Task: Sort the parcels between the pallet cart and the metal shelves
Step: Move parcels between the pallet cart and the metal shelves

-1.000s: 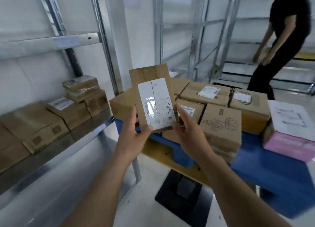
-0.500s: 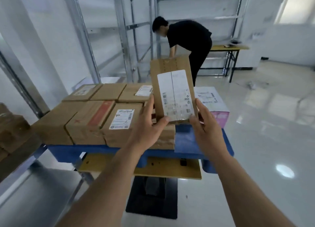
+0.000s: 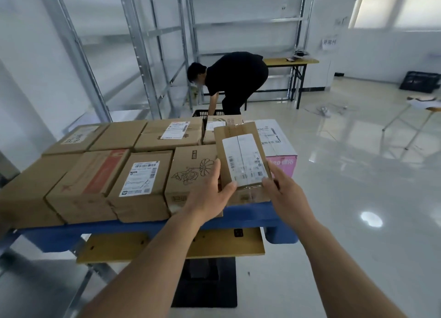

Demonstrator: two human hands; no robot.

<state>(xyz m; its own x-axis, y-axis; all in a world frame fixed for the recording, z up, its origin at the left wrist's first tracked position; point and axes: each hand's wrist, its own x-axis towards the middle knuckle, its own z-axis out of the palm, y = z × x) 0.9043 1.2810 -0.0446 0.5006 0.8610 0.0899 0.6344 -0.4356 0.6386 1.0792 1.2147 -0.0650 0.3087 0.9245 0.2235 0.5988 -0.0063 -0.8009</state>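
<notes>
Head view: a small parcel [image 3: 241,160] is held tilted, label up, above the pallet cart [image 3: 248,216] edge — likely for reading the label. The left hand [image 3: 210,196] grasps its lower left corner at 7 o'clock; the right hand [image 3: 284,193] grips the lower right at 5 o'clock. Metal shelves [image 3: 152,45] stand at 11 o'clock.

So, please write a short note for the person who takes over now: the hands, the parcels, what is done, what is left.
Left hand and right hand both hold one small parcel, label up, above the right end of the pallet cart.
About ten more boxes lie on the cart, among them a pink box.
The metal shelves behind show no parcels.
Left: place the held parcel, then sort the rest.
</notes>
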